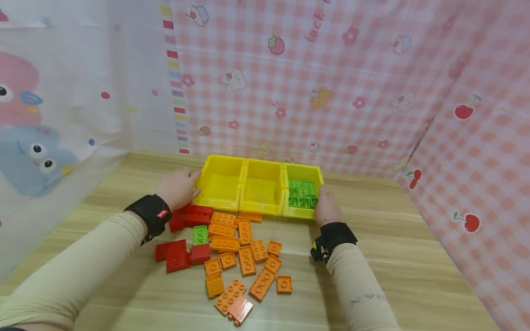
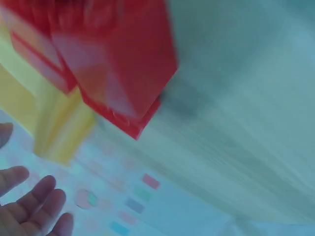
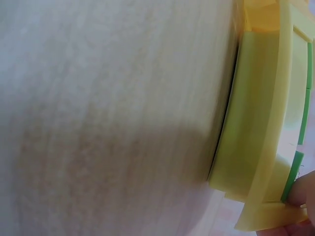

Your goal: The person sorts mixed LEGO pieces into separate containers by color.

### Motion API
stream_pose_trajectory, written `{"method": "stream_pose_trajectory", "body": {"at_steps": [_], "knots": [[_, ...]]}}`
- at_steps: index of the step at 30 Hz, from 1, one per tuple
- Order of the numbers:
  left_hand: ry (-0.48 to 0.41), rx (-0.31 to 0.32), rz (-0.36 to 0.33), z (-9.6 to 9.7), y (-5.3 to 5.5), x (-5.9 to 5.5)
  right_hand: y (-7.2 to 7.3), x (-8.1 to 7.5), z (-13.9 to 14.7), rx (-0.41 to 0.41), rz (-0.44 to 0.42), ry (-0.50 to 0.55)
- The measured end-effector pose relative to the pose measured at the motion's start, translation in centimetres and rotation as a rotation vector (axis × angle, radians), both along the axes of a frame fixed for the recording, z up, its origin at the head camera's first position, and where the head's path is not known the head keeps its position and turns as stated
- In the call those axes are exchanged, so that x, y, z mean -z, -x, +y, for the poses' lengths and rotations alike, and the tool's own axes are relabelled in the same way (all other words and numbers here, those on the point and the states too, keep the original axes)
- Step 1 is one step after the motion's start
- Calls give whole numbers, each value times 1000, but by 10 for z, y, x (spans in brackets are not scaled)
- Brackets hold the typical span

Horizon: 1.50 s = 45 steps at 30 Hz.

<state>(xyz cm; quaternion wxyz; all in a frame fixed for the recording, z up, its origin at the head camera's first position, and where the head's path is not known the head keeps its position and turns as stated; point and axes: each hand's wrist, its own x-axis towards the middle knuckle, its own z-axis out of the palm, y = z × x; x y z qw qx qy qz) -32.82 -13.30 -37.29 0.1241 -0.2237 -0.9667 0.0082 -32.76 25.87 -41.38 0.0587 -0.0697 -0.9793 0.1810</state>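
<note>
Three yellow bins [image 1: 262,211] stand joined in a row at the back of the table. Green building bricks [image 1: 301,189] lie in the right-hand one; the other two show bare floors. My right hand [image 1: 328,208] grips the right end wall, thumb over the rim in the right wrist view and fingers on the outside. At the opposite end, my left hand [image 1: 177,188] is beside the left bin's wall, its fingers spread apart in the left wrist view. Red building bricks [image 1: 198,216] lie just below that hand, and look large and close in the left wrist view.
Orange building bricks [image 1: 247,260] are spread over the table in front of the bins. Among them and the reds sits one green brick [image 1: 200,235]. More red bricks [image 1: 178,255] lie at the left. A pink checked cloth [image 1: 265,92] hangs behind the bins.
</note>
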Motion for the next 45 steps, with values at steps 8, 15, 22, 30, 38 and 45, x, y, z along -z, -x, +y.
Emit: {"method": "stream_pose_trajectory", "body": {"at_steps": [8, 15, 22, 30, 38, 45], "knots": [[249, 477, 165, -6, -53, 15, -2, 2, 4, -13, 25, -44], [463, 541, 77, -6, -77, 21, 0, 3, -1, -23, 28, -50], [523, 497, -24, 5, -77, 30, -1, 1, -1, -26, 19, -39], [556, 507, -11, 13, -75, 30, -2, -1, -1, -19, 8, -7], [538, 550, 32, 15, -74, 25, -1, 1, 2, -17, 19, -23], [485, 560, 21, 14, -72, 13, -2, 2, 1, -10, 26, -32]]}}
